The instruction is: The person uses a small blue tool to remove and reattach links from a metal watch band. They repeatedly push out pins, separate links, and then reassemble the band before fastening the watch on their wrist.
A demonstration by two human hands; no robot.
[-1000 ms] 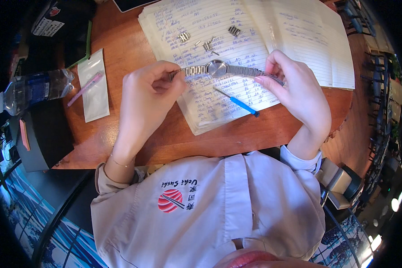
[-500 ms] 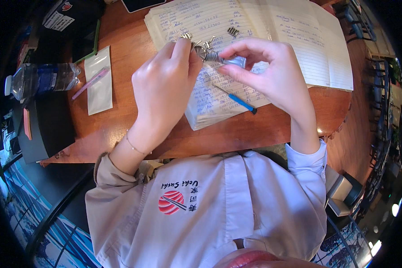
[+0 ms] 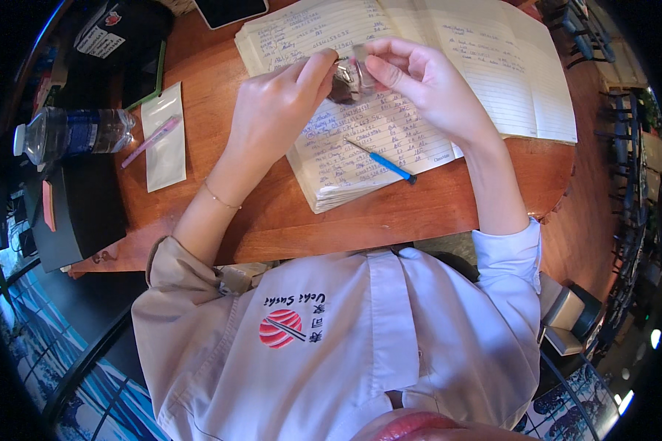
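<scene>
Above an open notebook filled with handwriting, both my hands hold what looks like a small clear plastic bag with shiny metal pieces in it. My left hand pinches the bag's left side, fingertips closed. Its right edge is between the thumb and fingers of my right hand. The exact kind of the metal pieces is too small and partly hidden to tell. A thin screwdriver with a blue handle lies on the written page, just below the hands.
On the wooden table to the left lie a pale flat packet with a pink pen across it. A plastic water bottle lies beyond them, near a black bag. A dark-screened device sits at the far edge.
The coiled metal piece between my hands is out of sight, and a clear bag with metal pieces is there now. The loose metal links on the notebook no longer show.
</scene>
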